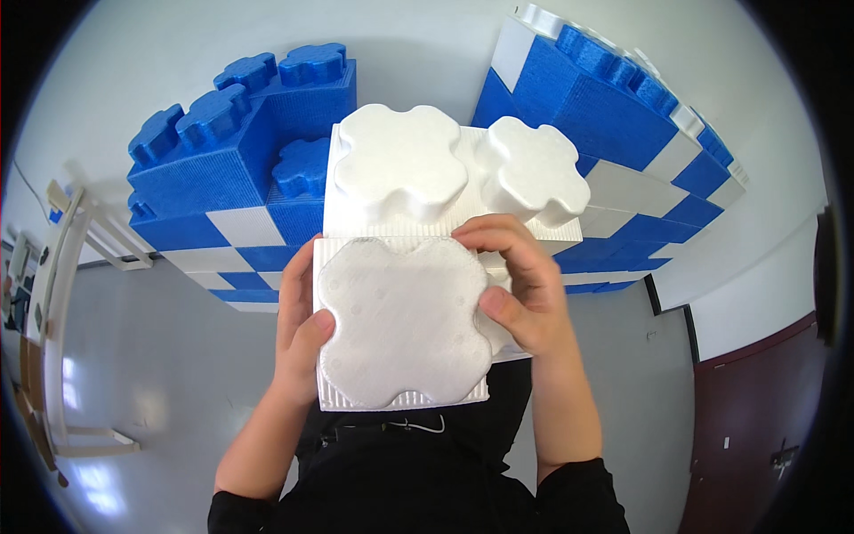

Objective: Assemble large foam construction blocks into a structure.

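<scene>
Plainly, grey floor (196,356) spreads below the white block (400,320), blue-and-white stacks (227,182) stand beyond it, and a dark red door (756,418) is right of it. Between our hands, its broad knob faces us. Our left hand (299,343) curls half-closed on its left side, thumb against the knob; our right hand (534,303), partly curled, holds its right side, fingertips at the far corner.

Black top (400,489), black sleeves (578,498); white cord (418,427)
</scene>
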A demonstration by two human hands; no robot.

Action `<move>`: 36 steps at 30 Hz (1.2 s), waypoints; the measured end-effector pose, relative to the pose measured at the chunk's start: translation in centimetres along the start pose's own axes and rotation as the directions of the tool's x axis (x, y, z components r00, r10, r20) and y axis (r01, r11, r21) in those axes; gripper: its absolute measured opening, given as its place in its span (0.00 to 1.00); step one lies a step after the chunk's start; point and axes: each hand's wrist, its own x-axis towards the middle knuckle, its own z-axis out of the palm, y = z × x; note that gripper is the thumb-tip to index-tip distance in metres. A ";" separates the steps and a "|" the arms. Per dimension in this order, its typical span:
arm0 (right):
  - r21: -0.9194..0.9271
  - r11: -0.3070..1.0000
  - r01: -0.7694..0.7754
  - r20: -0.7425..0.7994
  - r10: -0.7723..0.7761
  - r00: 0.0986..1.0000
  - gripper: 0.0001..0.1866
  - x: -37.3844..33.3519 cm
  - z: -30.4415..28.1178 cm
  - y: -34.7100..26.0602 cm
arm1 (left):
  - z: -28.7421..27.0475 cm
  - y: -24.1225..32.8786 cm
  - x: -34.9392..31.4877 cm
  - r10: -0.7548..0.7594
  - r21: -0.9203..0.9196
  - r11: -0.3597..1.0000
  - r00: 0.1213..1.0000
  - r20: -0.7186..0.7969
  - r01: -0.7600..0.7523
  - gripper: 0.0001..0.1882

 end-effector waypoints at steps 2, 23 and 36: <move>0.115 0.988 0.100 -0.097 -0.089 0.991 0.34 -0.7 1.5 1.8 | 0.3 0.3 -0.4 -0.026 -0.079 0.997 1.000 -0.013 0.025 0.57; 0.352 0.931 -0.098 -0.451 0.260 0.854 0.33 -4.9 8.9 1.0 | 0.1 2.3 -2.4 -0.303 -0.188 0.928 0.945 0.126 0.323 0.47; 0.649 0.696 -0.307 -0.296 0.603 0.741 0.50 -5.7 10.1 0.1 | 0.1 1.9 -2.9 -0.259 -0.276 0.912 0.948 0.186 0.304 0.52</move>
